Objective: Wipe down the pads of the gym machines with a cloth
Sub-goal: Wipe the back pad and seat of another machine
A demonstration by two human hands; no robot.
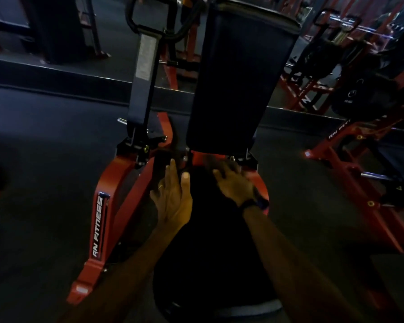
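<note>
A red-framed gym machine has a black seat pad (210,241) running away from me and an upright black back pad (240,73) behind it. My left hand (173,197) rests on the seat's far left edge with its fingers straight and the thumb lying on top of the pad. My right hand (231,180) lies flat on the far end of the seat just below the back pad; it is motion-blurred. A dark watch sits on that wrist. No cloth shows plainly in the dim light; whether one lies under the right hand cannot be made out.
The red frame (103,217) marked "RN FITNESS" flanks the seat on the left, with a black lever arm (145,73) rising beside the back pad. More red machines and weight plates (359,94) stand at the right. Dark rubber floor lies all around.
</note>
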